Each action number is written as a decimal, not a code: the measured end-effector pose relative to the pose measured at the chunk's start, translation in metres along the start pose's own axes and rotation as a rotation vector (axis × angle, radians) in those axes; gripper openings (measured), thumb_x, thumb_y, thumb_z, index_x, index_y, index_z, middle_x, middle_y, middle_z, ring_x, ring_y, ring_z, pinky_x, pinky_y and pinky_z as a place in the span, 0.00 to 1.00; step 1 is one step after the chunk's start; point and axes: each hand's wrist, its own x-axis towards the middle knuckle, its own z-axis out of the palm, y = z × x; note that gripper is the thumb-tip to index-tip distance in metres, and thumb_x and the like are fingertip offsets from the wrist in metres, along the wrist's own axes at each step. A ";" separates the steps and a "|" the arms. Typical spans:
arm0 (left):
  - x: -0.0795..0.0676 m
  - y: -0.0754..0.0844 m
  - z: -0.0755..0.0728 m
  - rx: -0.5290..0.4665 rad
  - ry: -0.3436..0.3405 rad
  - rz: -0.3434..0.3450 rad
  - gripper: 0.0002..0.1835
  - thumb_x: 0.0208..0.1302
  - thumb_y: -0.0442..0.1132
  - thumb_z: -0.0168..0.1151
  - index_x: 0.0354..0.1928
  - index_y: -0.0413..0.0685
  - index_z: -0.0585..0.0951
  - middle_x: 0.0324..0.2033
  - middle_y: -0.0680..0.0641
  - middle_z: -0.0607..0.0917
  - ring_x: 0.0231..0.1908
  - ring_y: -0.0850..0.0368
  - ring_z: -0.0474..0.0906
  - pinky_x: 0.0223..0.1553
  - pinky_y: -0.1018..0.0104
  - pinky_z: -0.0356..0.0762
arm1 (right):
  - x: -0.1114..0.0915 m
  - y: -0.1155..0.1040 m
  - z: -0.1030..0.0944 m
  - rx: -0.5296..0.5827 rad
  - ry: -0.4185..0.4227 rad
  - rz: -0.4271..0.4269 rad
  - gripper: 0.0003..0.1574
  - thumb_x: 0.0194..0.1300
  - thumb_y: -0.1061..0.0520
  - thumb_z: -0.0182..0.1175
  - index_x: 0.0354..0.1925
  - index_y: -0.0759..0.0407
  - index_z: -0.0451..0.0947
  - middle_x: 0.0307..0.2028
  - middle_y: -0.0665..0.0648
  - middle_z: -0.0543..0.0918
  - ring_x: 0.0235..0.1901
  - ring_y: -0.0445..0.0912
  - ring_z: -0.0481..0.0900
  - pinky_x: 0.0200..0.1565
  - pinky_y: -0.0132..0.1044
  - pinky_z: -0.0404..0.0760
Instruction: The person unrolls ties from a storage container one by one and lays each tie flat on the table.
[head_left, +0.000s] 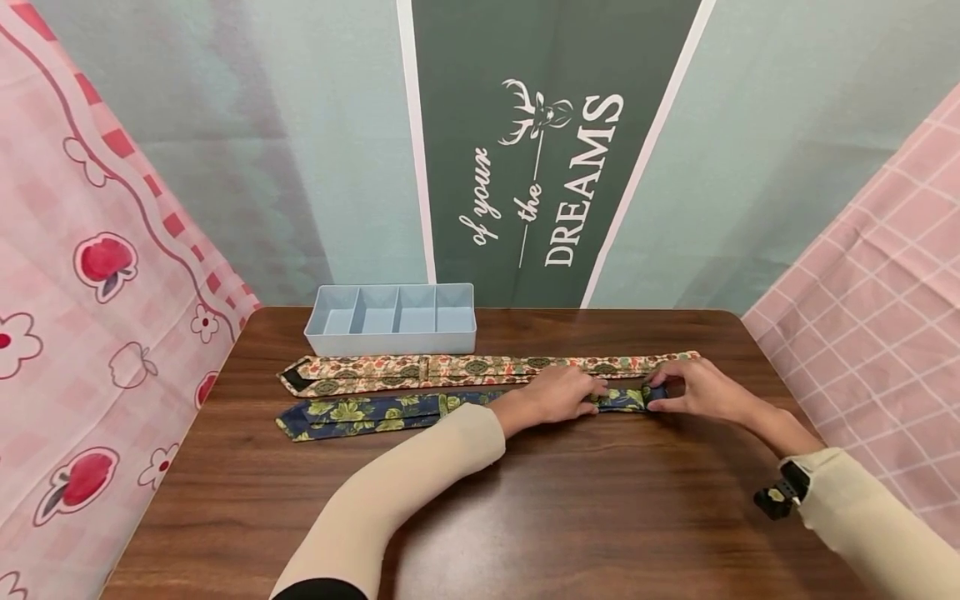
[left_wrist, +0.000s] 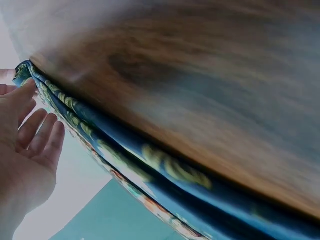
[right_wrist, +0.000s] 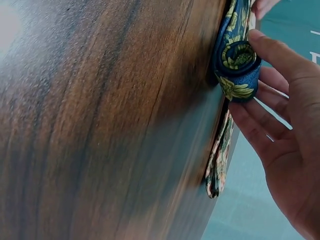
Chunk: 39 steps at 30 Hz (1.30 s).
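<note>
A navy necktie with yellow-green flowers [head_left: 352, 412] lies lengthwise on the table, its right end wound into a small roll [right_wrist: 239, 70]. My right hand [head_left: 697, 390] holds that roll between thumb and fingers; the coil's spiral side shows in the right wrist view. Just left of the roll, my left hand [head_left: 558, 393] pinches the flat part of the same tie, thumb on the near edge. Its other fingers [left_wrist: 42, 135] are loosely bent. Behind and parallel lies a cream, red and green patterned necktie [head_left: 375, 367], stretched flat and partly covered by both hands.
A pale blue four-section tray [head_left: 390, 343] stands at the back left of the wooden table [head_left: 585, 500], behind the ties. Fabric hangings enclose the back and both sides, including a dark green printed panel [head_left: 480, 100]. A black watch-like band [head_left: 783, 492] is on the right wrist.
</note>
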 end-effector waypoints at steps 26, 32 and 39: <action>0.019 0.006 0.013 0.035 -0.066 -0.050 0.21 0.70 0.52 0.58 0.63 0.71 0.75 0.63 0.62 0.75 0.49 0.62 0.82 0.45 0.67 0.80 | -0.004 0.008 -0.007 -0.021 -0.032 -0.176 0.20 0.45 0.65 0.73 0.40 0.51 0.87 0.37 0.46 0.83 0.34 0.39 0.80 0.29 0.32 0.77; 0.015 0.004 0.012 0.039 -0.068 -0.040 0.22 0.70 0.51 0.58 0.64 0.69 0.75 0.62 0.61 0.76 0.53 0.62 0.80 0.47 0.66 0.80 | -0.008 0.013 -0.006 -0.022 0.004 -0.158 0.19 0.43 0.59 0.79 0.35 0.48 0.84 0.37 0.44 0.82 0.35 0.38 0.82 0.33 0.29 0.81; 0.013 0.003 0.011 0.016 -0.060 -0.041 0.21 0.70 0.50 0.59 0.63 0.69 0.76 0.62 0.61 0.75 0.49 0.61 0.83 0.44 0.66 0.80 | -0.010 0.012 -0.007 0.021 0.016 -0.088 0.21 0.41 0.55 0.81 0.32 0.48 0.80 0.34 0.44 0.84 0.32 0.36 0.83 0.31 0.31 0.82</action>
